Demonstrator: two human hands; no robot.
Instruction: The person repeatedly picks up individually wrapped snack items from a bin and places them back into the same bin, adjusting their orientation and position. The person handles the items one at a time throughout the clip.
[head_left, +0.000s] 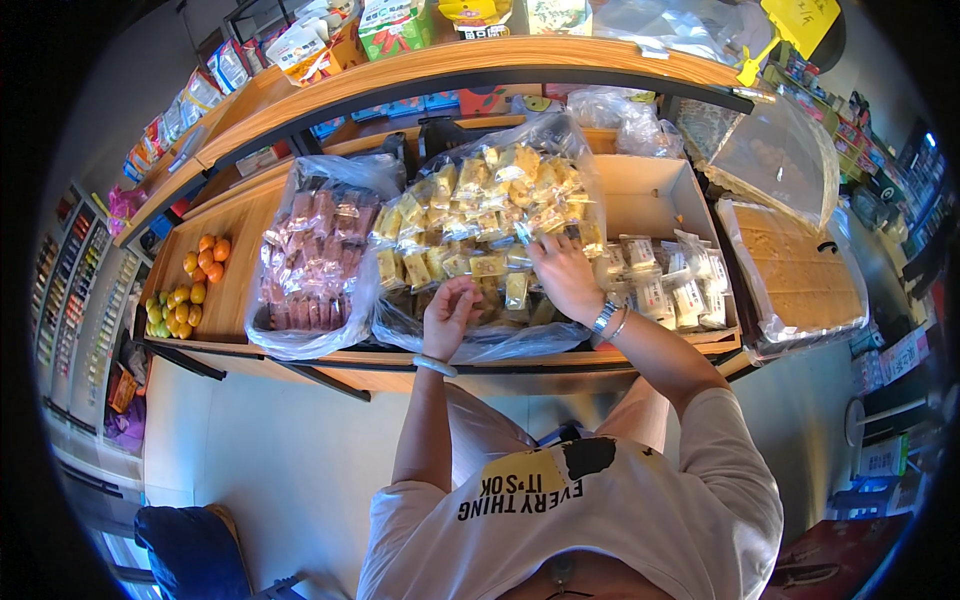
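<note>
Before me a clear plastic bag (480, 346) lies spread, heaped with individually wrapped yellow pastry pieces (487, 202). My left hand (450, 315), a pale bangle on its wrist, hovers over the near part of the heap with fingers curled and thumb near the fingertips. Whether something thin is pinched there is unclear. My right hand (564, 276), with a metal watch, reaches palm down onto the heap's right side. Its fingertips are among the wrappers, so any grip is hidden. Left of the heap, another plastic bag (360, 330) holds wrapped reddish-brown bars (311, 259).
A cardboard box (652, 180) with white-wrapped packets (667, 285) adjoins on the right, beside a covered tray of sponge cake (795, 277). Orange fruits (206, 259) and green-yellow fruits (174, 311) lie at left. A wooden shelf (465, 64) with packaged goods overhangs the back.
</note>
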